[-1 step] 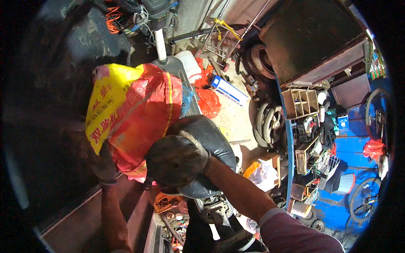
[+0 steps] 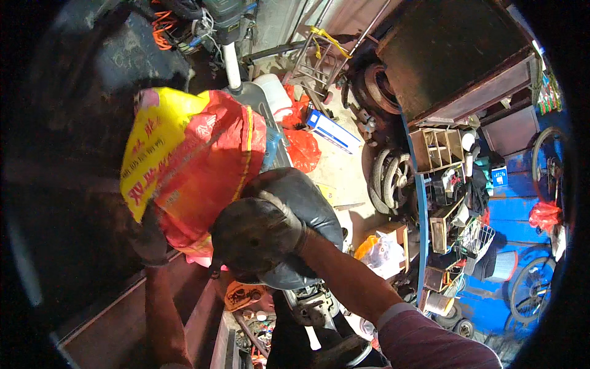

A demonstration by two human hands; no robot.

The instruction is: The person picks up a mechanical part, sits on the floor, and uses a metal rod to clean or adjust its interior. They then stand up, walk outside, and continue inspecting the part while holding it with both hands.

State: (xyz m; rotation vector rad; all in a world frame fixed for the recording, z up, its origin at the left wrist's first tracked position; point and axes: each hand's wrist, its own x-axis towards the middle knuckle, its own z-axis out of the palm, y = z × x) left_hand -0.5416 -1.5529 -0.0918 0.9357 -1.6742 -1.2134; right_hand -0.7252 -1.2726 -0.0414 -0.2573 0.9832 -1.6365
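Observation:
A bulging red and yellow woven sack (image 2: 196,154) fills the middle left of the view. My left hand (image 2: 147,237), in a dark glove, grips the sack's lower left edge from below. My right hand (image 2: 255,237), in a dirty dark glove, is curled shut against the sack's lower right corner, with its back toward the camera and its fingertips hidden. Right behind that hand is a dark rounded padded thing (image 2: 310,200), like a motorbike seat.
A dark metal wall (image 2: 67,184) rises at the left. A brown ledge (image 2: 129,320) runs below. On the floor are red plastic bags (image 2: 304,147), a blue and white box (image 2: 332,130) and tyres (image 2: 390,178). Cluttered shelves (image 2: 445,184) and blue panels (image 2: 516,215) stand at the right.

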